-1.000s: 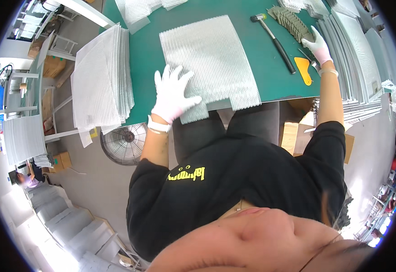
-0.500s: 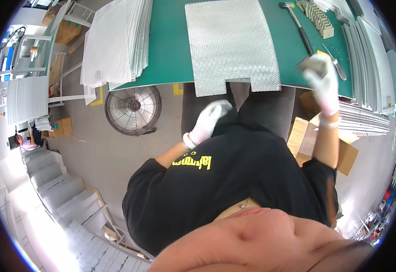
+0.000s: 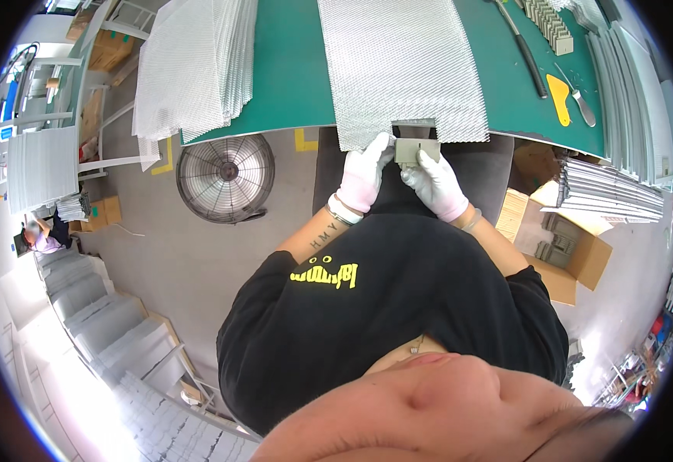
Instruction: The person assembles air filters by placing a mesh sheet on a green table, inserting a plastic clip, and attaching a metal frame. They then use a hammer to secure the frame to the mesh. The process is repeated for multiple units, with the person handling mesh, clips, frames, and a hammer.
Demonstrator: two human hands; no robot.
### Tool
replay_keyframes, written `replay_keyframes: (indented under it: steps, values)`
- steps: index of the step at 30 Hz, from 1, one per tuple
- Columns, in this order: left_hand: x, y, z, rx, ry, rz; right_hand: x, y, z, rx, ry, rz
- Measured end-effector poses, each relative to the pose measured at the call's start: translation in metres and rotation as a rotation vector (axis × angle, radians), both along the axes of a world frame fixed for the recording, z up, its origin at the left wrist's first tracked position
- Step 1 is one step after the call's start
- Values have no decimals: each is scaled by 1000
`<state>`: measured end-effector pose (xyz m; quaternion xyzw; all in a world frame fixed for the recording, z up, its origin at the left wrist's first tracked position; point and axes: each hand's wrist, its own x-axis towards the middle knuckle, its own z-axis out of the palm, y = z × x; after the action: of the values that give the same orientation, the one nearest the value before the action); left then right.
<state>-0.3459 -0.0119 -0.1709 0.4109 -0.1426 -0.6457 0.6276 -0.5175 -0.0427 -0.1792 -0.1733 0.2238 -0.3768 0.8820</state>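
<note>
A silvery honeycomb mesh sheet lies on the green table, its notched near end overhanging the front edge. Just at that notch is a flat, squarish grey-beige piece with a small slot. My right hand, in a white glove, grips it from the right and below, thumb on its face. On its left edge are the closed fingertips of my gloved left hand, close beside the mesh corner. Whether the piece touches the mesh I cannot tell.
Mesh sheets are stacked at left and right. A hammer, a yellow scraper, a knife-like tool and a row of similar pieces lie at right. A floor fan and an open carton stand below.
My right hand has come from the table's right side to the middle with the grey-beige piece. My left hand has moved up to meet it. The yellow scraper now shows fully.
</note>
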Motion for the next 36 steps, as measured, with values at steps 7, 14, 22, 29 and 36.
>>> replay_keyframes:
  steps: [7, 14, 22, 29, 36]
  values:
    - [2, 2, 5, 43, -38, 7, 2, -11, 12, -136, 354, 26]
    - [4, 5, 3, -66, -321, -36, 1, -5, 8, -103, 294, -74]
    - [2, 12, -4, -20, -291, -73, -2, -13, 22, -356, 558, 31]
    - [-8, 7, 23, 77, -134, 37, -2, -10, 32, -362, 653, -8]
    - [-8, 7, 17, 124, -114, 34, -4, -4, 33, -365, 636, -49]
